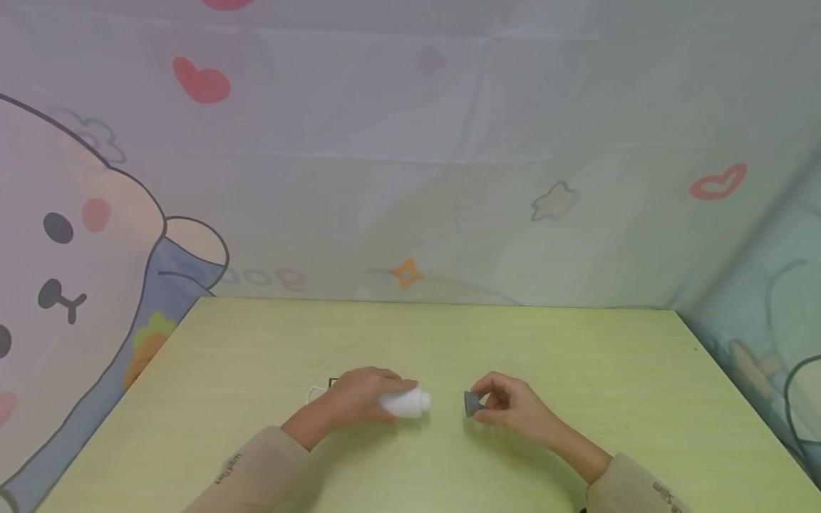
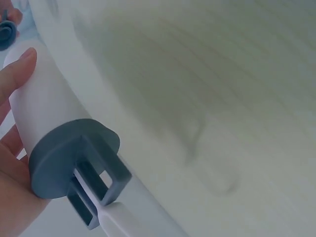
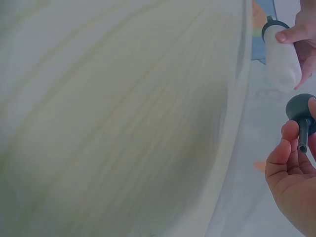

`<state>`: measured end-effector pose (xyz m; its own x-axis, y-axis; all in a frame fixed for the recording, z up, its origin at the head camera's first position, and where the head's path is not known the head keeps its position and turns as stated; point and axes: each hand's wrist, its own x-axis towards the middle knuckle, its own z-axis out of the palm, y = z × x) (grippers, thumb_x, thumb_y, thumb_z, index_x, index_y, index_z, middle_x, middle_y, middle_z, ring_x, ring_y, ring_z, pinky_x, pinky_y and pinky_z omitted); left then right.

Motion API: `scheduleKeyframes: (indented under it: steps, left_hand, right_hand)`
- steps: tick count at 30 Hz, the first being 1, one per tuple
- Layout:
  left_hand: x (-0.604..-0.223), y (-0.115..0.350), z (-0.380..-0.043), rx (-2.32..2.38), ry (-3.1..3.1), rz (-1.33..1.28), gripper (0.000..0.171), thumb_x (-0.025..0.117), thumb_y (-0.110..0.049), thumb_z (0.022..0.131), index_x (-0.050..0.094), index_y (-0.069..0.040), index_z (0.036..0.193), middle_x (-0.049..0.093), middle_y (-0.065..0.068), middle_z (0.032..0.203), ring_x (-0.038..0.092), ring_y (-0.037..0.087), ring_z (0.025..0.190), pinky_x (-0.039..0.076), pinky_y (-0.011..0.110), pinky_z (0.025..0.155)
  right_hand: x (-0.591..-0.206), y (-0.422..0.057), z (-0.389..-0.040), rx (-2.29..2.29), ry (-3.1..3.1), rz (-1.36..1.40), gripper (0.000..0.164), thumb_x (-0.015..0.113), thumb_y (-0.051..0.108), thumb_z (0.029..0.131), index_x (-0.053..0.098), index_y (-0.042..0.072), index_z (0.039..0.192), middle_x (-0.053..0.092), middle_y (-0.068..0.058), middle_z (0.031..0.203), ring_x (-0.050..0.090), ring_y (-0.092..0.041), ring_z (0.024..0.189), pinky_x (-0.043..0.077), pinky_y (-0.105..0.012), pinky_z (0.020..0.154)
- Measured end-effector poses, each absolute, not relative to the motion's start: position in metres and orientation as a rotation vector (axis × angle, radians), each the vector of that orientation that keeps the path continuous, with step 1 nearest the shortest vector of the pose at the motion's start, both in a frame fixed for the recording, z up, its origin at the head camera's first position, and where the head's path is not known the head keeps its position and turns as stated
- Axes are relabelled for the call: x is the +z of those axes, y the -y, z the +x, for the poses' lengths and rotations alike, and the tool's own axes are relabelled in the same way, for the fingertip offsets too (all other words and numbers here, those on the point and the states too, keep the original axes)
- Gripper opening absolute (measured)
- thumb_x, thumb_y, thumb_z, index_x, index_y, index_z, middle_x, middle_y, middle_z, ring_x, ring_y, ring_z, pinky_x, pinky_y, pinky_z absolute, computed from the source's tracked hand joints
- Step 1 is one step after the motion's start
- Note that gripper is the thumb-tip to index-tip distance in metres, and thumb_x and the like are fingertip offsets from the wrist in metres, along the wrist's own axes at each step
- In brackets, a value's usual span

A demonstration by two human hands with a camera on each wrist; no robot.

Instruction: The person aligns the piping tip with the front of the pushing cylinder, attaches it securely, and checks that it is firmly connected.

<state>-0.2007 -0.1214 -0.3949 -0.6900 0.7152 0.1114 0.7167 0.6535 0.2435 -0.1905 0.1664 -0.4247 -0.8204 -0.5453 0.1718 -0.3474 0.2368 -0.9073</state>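
My left hand (image 1: 359,396) grips a white plastic bottle (image 1: 403,404) lying sideways above the table, its narrow neck pointing right. At the bottle's other end is a dark grey round cap (image 2: 54,163) with two square loops and a white strap (image 2: 118,219) through them. Facing the neck, my right hand (image 1: 518,410) pinches a grey cap (image 1: 471,404) between thumb and fingers. This piece looks rounded in the right wrist view, with a thin spout (image 3: 302,138) sticking out. A gap separates it from the bottle.
Both hands are over a pale yellow-green table (image 1: 564,342). A cloth backdrop (image 1: 385,107) with cartoon prints hangs behind its far edge. At the far right a dark cable (image 1: 792,399) hangs beside the table.
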Motion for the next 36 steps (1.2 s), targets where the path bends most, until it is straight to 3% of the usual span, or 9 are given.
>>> scheduleKeyframes:
  steps: [36]
  left_hand:
    - [-0.389,0.088,-0.190,-0.549,2.847,-1.287,0.054,0.072,-0.029,0.071,0.055,-0.018,0.122,0.062,0.000,0.112,0.059,0.013,0.095,0.044,0.021,0.072]
  right_hand:
    - [-0.420,-0.150,-0.184,-1.574,-2.409,-0.901,0.026,0.067,0.016,0.078,0.058,0.002,0.098,0.061,-0.015,0.090,0.053,-0.003,0.067,0.048,-0.021,0.062]
